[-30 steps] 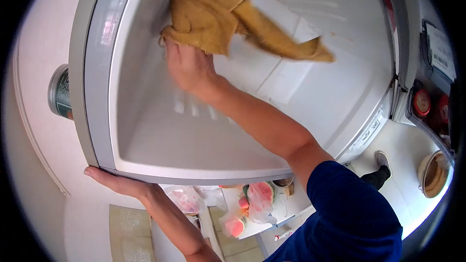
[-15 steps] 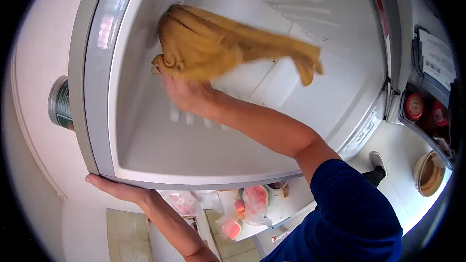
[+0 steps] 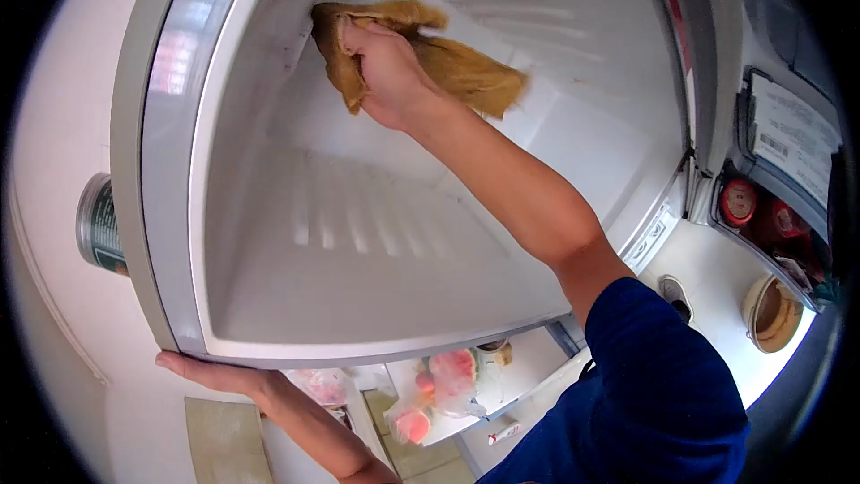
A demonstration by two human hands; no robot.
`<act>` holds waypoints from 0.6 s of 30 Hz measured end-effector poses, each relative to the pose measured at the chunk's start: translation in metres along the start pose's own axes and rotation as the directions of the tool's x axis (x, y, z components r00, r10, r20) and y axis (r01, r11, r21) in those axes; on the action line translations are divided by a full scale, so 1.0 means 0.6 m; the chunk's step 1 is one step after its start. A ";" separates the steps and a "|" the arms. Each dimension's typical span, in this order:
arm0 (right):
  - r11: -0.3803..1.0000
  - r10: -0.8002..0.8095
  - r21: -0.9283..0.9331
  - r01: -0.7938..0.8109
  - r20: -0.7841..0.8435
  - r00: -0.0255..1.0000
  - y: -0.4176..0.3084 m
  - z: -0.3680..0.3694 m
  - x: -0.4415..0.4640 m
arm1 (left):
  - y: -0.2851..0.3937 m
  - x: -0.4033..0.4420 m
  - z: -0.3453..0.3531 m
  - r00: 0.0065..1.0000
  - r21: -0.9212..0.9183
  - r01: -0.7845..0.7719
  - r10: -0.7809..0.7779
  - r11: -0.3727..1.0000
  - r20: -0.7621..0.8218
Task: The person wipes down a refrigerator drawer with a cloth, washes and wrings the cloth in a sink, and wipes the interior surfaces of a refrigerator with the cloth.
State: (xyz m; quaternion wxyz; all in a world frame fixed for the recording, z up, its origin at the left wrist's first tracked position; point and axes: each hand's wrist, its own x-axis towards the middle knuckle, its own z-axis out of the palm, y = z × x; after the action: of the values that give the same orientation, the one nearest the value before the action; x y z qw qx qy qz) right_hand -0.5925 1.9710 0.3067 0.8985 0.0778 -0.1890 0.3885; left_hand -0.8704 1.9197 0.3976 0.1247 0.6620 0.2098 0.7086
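Observation:
A mustard-brown cloth (image 3: 470,72) is bunched against the inner wall of the white fridge compartment (image 3: 376,291), its loose end spreading to the right. My right hand (image 3: 387,72) is closed on it, with fingers partly covered by folds. Down at the lower left corner, my left hand (image 3: 219,376) lies stretched along the outer edge of the fridge frame (image 3: 170,305). One finger shows extended there; the others are partly hidden by the edge.
On the right, the open fridge door holds red-lidded jars (image 3: 739,203) in its shelf. A bucket (image 3: 773,314) stands on the floor beside it. Cut watermelon (image 3: 452,367) in plastic sits below the compartment. A green can (image 3: 100,222) is at the left.
My right hand has moved up and right along the inner wall, bunching the cloth, whose trailing end has drawn in. My left hand stays at the frame's edge; the view has shifted slightly.

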 end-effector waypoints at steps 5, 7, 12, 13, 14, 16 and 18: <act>0.926 -0.123 -0.323 0.197 0.233 0.965 -0.026 0.022 -0.064 | -0.005 0.002 0.000 0.997 -0.017 0.041 -0.042 0.999 -0.072; 0.895 -0.146 -0.400 0.196 0.150 0.978 -0.024 0.028 -0.028 | 0.000 0.002 0.009 0.997 -0.004 0.003 -0.003 1.000 -0.078; 0.993 -0.072 -0.094 0.069 -0.020 0.997 -0.045 0.025 0.021 | -0.001 0.001 0.008 0.997 0.003 0.006 -0.006 1.000 -0.079; 0.988 -0.141 0.133 0.074 0.609 0.781 -0.055 -0.009 0.046 | -0.001 -0.001 0.009 0.997 0.024 -0.006 0.008 1.000 -0.083; 0.972 -0.147 0.181 -0.147 0.965 0.216 -0.072 -0.021 0.053 | -0.002 -0.001 0.008 0.996 0.045 -0.020 0.023 0.999 -0.084; 0.994 0.014 0.106 -0.021 0.060 0.998 -0.024 -0.009 0.018 | -0.008 0.003 0.002 0.998 0.043 -0.016 0.019 0.999 -0.060; 0.985 0.061 0.158 -0.065 0.031 0.998 0.003 0.007 -0.042 | -0.013 0.007 -0.004 0.998 0.042 -0.054 0.055 0.998 -0.020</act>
State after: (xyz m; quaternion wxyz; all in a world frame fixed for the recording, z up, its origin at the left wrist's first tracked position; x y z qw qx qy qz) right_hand -0.6110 1.9542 0.3003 0.8741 0.1484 -0.1714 0.4297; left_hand -0.8736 1.9280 0.3975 0.0894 0.6624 0.2077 0.7142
